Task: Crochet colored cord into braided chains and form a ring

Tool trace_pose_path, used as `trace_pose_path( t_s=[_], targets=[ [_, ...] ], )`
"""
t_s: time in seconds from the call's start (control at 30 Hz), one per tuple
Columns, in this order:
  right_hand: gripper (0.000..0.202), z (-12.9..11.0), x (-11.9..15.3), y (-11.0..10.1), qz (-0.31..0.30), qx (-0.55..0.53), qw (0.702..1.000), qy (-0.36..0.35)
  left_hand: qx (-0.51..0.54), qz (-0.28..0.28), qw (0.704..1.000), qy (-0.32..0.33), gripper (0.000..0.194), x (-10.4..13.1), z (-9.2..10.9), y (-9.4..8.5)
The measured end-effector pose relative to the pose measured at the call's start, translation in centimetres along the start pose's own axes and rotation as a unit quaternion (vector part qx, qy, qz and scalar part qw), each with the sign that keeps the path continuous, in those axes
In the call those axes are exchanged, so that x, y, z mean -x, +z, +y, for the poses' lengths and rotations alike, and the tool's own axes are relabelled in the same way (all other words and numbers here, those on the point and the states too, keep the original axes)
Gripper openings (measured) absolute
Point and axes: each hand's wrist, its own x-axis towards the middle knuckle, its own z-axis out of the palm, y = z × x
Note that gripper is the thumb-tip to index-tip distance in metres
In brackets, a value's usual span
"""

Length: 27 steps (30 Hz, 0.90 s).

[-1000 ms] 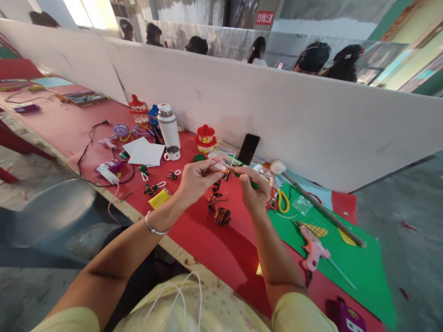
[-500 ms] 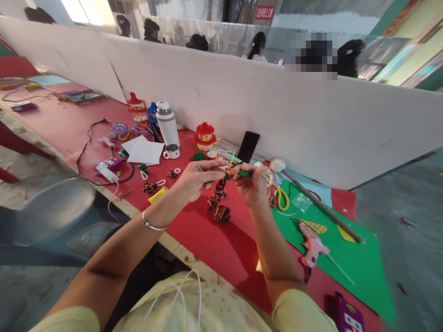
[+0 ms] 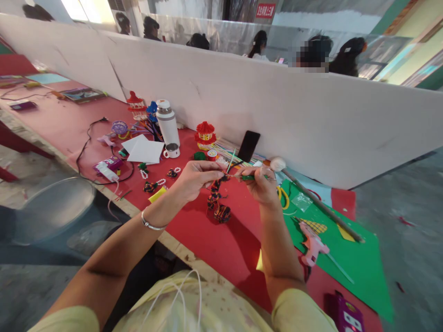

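My left hand pinches the top of a dark, multicoloured yarn strip, which hangs down toward a ball of the same yarn on the red table. In my right hand is a thin metal hook with a green handle, pointing left. The hook's tip is near the yarn at my left fingertips; exactly how they meet is too small to tell. A pale green stick rises just behind my left fingertips.
Behind my hands are a black phone, a red and yellow lantern-like craft and a white bottle. A pink glue gun lies on a green sheet at right. Small yarn pieces with beads lie at left.
My right hand has moved right with the green-handled hook, away from my left fingers, baring more of the hook's shaft. The hanging yarn strip has shifted slightly left.
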Motion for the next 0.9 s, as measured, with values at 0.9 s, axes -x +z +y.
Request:
trace_pose_path(
  t_s=[0.9],
  targets=[
    [0.021,-1.0,1.2,3.1,-0.052,0.421,0.845,-0.327,0.053,0.024,0.998,-0.020,0.036,-0.1,0.7,-0.1]
  ],
)
